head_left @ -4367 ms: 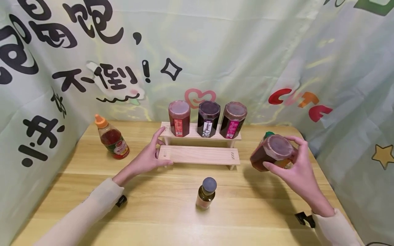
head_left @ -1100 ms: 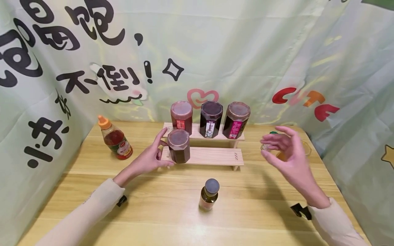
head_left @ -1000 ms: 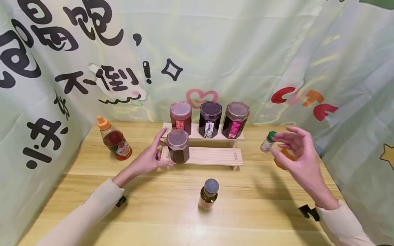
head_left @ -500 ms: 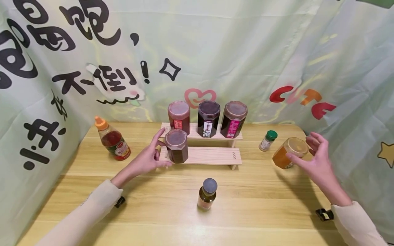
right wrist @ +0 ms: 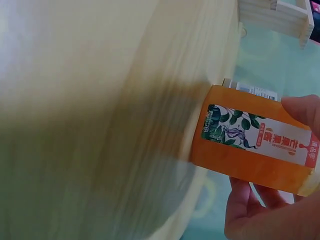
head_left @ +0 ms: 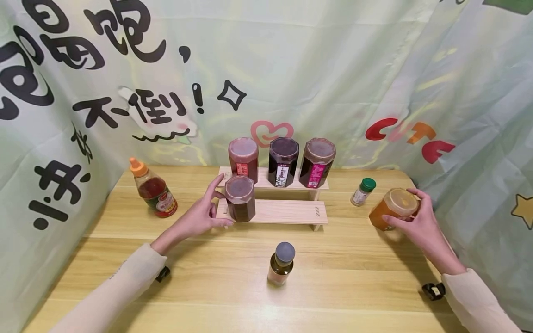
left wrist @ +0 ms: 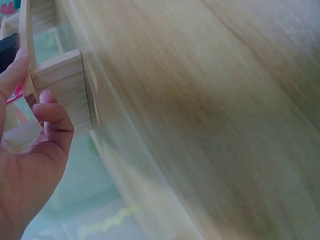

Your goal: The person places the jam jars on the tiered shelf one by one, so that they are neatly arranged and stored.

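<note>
My right hand point(head_left: 424, 226) grips an orange jar point(head_left: 383, 213) near its top, thumb on the near side and fingers behind. In the right wrist view the jar point(right wrist: 235, 152) shows a leafy label, its base at the tabletop. My left hand point(head_left: 200, 212) holds the left end of a two-step wooden display rack point(head_left: 287, 212); the left wrist view shows its fingers point(left wrist: 52, 117) curled at the rack's end. A dark brown jar point(head_left: 240, 203) stands on the lower step, close to that hand. On the upper step stand a red jar point(head_left: 243, 159), a dark purple jar point(head_left: 283, 162) and a magenta-labelled jar point(head_left: 317, 163).
A small green-capped shaker point(head_left: 363, 192) stands just left of the orange jar. In front of the rack is a dark-capped bottle point(head_left: 281, 263). An orange-nozzled squeeze bottle point(head_left: 156, 192) stands at the left. A printed curtain point(head_left: 325, 69) borders the table point(head_left: 208, 286).
The brown jar went from my right hand onto the lower step. My emptied right hand then moved right and took hold of the orange jar. My left hand kept its place.
</note>
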A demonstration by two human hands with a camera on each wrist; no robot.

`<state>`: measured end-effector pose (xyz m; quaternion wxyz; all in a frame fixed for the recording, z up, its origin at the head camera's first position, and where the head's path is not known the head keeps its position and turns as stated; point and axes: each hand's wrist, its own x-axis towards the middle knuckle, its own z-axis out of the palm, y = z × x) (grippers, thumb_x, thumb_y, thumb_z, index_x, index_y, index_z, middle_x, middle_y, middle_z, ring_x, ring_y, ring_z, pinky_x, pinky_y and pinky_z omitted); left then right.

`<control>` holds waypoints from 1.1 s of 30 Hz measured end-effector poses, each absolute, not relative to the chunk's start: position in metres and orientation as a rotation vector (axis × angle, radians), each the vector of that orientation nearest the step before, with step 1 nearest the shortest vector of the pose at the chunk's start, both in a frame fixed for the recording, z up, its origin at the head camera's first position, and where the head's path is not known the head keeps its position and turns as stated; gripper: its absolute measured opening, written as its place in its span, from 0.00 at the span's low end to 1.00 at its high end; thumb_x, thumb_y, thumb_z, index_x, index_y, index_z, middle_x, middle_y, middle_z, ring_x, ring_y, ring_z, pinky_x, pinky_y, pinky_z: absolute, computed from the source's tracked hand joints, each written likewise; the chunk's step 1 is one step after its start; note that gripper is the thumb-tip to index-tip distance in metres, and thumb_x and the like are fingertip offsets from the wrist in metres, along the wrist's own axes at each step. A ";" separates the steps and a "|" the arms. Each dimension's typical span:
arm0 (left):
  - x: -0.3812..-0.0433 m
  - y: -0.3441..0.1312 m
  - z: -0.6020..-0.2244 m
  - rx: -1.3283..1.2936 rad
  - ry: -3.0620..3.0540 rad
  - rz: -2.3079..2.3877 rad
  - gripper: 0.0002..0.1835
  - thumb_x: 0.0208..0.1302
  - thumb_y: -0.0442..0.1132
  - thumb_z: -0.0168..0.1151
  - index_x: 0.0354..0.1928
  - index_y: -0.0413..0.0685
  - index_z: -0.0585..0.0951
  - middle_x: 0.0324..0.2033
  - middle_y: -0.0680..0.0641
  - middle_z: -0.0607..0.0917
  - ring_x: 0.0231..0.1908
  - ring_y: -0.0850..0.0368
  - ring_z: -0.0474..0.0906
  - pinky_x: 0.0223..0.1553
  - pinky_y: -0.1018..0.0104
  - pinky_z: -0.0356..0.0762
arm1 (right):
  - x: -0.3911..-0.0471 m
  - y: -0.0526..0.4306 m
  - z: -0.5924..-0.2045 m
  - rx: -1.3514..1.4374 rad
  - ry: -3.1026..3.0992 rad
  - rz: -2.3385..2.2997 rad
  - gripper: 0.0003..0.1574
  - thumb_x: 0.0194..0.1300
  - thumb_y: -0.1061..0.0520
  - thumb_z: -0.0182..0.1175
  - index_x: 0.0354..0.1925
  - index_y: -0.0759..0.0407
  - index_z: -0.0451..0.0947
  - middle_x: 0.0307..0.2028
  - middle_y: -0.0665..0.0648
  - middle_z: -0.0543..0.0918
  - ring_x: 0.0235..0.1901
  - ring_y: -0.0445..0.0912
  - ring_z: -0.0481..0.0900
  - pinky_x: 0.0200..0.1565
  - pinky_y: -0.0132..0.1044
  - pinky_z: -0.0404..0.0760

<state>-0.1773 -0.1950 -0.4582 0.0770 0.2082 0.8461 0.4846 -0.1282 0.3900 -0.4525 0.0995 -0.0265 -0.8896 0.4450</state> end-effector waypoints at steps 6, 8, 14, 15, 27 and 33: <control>-0.179 -0.195 -0.461 0.610 2.546 1.451 0.76 0.53 0.34 0.89 0.90 0.69 0.40 0.63 0.36 0.80 0.24 0.51 0.78 0.21 0.61 0.80 | -0.118 0.385 -0.448 -0.112 -2.636 1.281 0.65 0.66 0.59 0.80 0.81 0.62 0.43 0.60 0.71 0.70 0.44 0.33 0.73 0.39 0.17 0.75; -0.179 -0.194 -0.460 0.616 2.555 1.448 0.76 0.53 0.32 0.88 0.90 0.65 0.40 0.63 0.35 0.79 0.24 0.51 0.77 0.21 0.62 0.79 | -0.114 0.384 -0.447 -0.122 -2.635 1.261 0.64 0.65 0.58 0.81 0.79 0.61 0.45 0.59 0.71 0.72 0.43 0.33 0.74 0.38 0.18 0.76; -0.167 -0.186 -0.436 0.623 2.543 1.441 0.72 0.55 0.27 0.85 0.90 0.53 0.41 0.62 0.31 0.78 0.24 0.48 0.77 0.22 0.62 0.80 | -0.102 0.376 -0.441 -0.133 -2.655 1.216 0.64 0.64 0.56 0.82 0.78 0.61 0.46 0.55 0.71 0.76 0.39 0.35 0.75 0.34 0.21 0.77; -0.164 -0.185 -0.431 0.630 2.536 1.444 0.72 0.56 0.27 0.85 0.89 0.51 0.41 0.61 0.30 0.79 0.24 0.47 0.77 0.22 0.62 0.80 | -0.100 0.373 -0.440 -0.126 -2.655 1.218 0.64 0.64 0.56 0.82 0.78 0.61 0.46 0.54 0.71 0.77 0.38 0.35 0.76 0.34 0.22 0.77; -0.160 -0.184 -0.423 0.636 2.526 1.447 0.71 0.56 0.27 0.85 0.89 0.51 0.42 0.60 0.31 0.80 0.24 0.48 0.77 0.22 0.62 0.80 | -0.089 0.333 -0.416 0.062 -2.664 1.207 0.63 0.59 0.61 0.85 0.76 0.61 0.52 0.46 0.68 0.85 0.36 0.36 0.81 0.35 0.24 0.79; -0.160 -0.185 -0.423 0.635 2.523 1.445 0.71 0.57 0.27 0.85 0.89 0.51 0.42 0.61 0.31 0.79 0.23 0.48 0.77 0.22 0.62 0.80 | -0.087 0.309 -0.402 0.162 -2.651 1.219 0.64 0.57 0.61 0.86 0.75 0.63 0.53 0.49 0.67 0.86 0.40 0.36 0.82 0.40 0.24 0.78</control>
